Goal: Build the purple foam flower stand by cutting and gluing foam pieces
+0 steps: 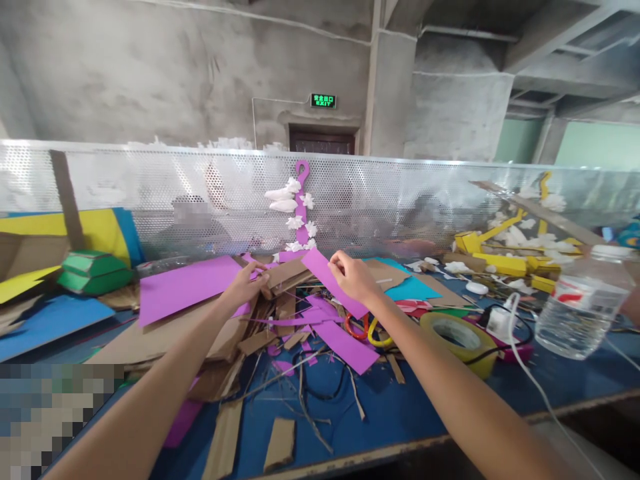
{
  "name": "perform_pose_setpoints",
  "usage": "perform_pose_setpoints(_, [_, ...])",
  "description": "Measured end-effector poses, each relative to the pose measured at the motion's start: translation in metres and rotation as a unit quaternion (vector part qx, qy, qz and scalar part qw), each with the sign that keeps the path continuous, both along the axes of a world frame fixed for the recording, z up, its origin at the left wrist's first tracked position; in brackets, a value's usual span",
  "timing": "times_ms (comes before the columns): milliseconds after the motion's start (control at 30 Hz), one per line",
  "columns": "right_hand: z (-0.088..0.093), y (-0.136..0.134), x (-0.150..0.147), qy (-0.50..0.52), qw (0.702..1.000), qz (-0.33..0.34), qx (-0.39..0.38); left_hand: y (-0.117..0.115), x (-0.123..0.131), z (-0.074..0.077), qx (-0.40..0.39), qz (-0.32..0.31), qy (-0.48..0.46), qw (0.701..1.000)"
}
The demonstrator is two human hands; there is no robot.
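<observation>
My right hand (353, 275) pinches the edge of a purple paper strip (327, 275), which slants over the pile. My left hand (246, 285) has its fingers curled by purple scraps and a folded piece of brown cardboard (287, 275); whatever is in its fingers is hidden. Below the held strip, another purple strip (347, 347) lies among offcuts. Scissors with red and yellow handles (381, 333) rest beneath my right wrist. A large purple sheet (187, 283) lies left of my left hand. Behind both hands stands a purple hook-topped piece (302, 217) with white paper flowers.
A roll of yellow tape (463, 340), a white charger (500, 323) with cable and a water bottle (583, 303) stand right. Yellow pieces (500, 263) lie behind them. At left are a green cardboard shape (95, 272) and blue sheets. A perforated metal screen (400, 200) runs behind.
</observation>
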State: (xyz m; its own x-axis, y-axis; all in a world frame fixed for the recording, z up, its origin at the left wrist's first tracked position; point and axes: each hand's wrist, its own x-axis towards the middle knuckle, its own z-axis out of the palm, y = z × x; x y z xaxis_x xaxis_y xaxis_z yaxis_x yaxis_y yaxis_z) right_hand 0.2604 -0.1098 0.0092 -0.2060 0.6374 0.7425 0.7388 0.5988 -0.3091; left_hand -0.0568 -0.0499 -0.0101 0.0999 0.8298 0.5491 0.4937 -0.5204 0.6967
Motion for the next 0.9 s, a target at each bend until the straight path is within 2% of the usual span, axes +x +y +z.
perform_pose_setpoints(133, [-0.001, 0.004, 0.002, 0.003, 1.0, -0.007, -0.002, 0.002, 0.0, 0.001, 0.006, -0.033, 0.022, 0.999])
perform_pose_setpoints(233, [-0.002, 0.006, 0.004, 0.008, 1.0, -0.003, -0.004, -0.001, 0.001, 0.005, 0.04, -0.043, 0.101, 0.993])
perform_pose_setpoints(333, [0.0, 0.006, 0.006, 0.032, 0.999, 0.021, -0.009, -0.013, 0.009, 0.01, 0.09, -0.029, 0.192, 0.977])
perform_pose_setpoints(433, [0.003, 0.002, 0.005, 0.066, 0.996, 0.063, -0.015, -0.03, 0.021, 0.017, 0.127, 0.002, 0.251, 0.96])
perform_pose_setpoints(467, [0.004, 0.001, 0.005, 0.075, 0.994, 0.074, -0.015, -0.036, 0.024, 0.019, 0.142, -0.005, 0.259, 0.955])
perform_pose_setpoints(533, [0.005, -0.001, 0.004, 0.09, 0.992, 0.084, -0.016, -0.046, 0.03, 0.026, 0.145, -0.056, 0.26, 0.953])
perform_pose_setpoints(633, [0.005, 0.0, 0.004, 0.109, 0.991, 0.082, -0.014, -0.055, 0.032, 0.034, 0.073, -0.127, 0.269, 0.952])
perform_pose_setpoints(733, [0.003, 0.006, 0.007, 0.135, 0.988, 0.073, -0.008, -0.058, 0.031, 0.038, 0.04, -0.193, 0.258, 0.946])
perform_pose_setpoints(800, [0.002, 0.012, 0.011, 0.158, 0.985, 0.066, -0.006, -0.059, 0.029, 0.04, 0.035, -0.215, 0.247, 0.944])
perform_pose_setpoints(900, [0.0, 0.018, 0.016, 0.186, 0.981, 0.055, -0.003, -0.059, 0.026, 0.044, 0.043, -0.203, 0.241, 0.948])
